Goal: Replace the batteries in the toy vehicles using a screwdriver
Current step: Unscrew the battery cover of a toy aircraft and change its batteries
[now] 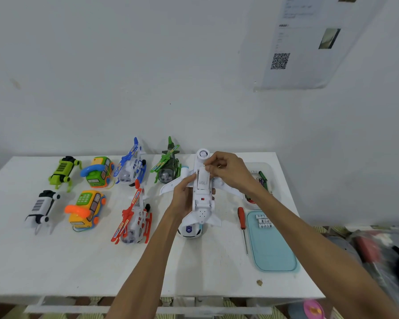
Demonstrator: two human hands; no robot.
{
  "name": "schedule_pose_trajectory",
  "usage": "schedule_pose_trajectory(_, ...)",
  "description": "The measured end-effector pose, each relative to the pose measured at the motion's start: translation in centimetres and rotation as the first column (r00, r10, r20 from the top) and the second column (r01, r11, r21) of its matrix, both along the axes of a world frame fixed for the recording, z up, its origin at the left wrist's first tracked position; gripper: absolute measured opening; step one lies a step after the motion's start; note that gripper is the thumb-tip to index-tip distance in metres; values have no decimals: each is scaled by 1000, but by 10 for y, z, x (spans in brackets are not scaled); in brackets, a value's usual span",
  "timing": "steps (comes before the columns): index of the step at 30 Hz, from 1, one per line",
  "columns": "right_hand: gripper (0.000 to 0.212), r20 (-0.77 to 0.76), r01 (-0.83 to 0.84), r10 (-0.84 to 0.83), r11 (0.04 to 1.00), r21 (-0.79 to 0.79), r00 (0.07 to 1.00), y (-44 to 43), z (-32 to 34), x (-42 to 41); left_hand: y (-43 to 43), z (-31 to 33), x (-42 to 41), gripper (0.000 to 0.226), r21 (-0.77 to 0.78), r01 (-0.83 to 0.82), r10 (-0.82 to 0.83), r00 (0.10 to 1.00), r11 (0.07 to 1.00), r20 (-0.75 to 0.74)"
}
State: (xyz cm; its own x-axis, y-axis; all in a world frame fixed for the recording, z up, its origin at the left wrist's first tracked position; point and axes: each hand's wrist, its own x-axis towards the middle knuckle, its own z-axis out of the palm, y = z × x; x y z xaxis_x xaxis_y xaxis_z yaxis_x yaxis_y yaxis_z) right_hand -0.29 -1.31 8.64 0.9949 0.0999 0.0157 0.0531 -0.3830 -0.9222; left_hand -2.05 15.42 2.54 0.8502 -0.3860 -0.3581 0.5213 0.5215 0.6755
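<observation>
A white toy airplane (202,209) lies belly-up at the middle of the table. My left hand (182,194) grips its body from the left side. My right hand (226,171) pinches the white battery cover (203,180) at its far end, over the belly compartment. A red-handled screwdriver (241,218) lies on the table to the right of the plane. Three white batteries (264,221) rest at the far end of a teal tray (274,254).
To the left stand two robot dogs (63,171), two phone cars (86,209) and blue, green and red helicopters (131,217). A clear container (266,168) with small items sits at the back right. The table's front edge is near. Clutter lies on the floor at right.
</observation>
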Motion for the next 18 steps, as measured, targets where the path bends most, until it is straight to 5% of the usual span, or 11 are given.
schedule_pose_trajectory(3,5,41,-5,8,998,-61,999,2,2,-3,0,0,0,40,32,6,-6,1000,999,-11)
schedule_pose_trajectory(8,14,364,92,49,928,-360,930,11,-7,-9,-5,3,-4,36,72,7,-11,998,997,58)
schedule_pose_trajectory(12,30,543,248,223,708,-661,810,16,-30,-23,-9,-3,-4,39,116,-52,42,995,992,87)
schedule_pose_trajectory(15,22,512,175,161,819,-546,844,13,-29,-23,-10,-7,-8,36,159,-68,52,993,985,105)
schedule_pose_trajectory(18,9,366,179,-93,961,-210,926,7,-22,-18,-8,-6,-12,27,246,-40,12,993,969,117)
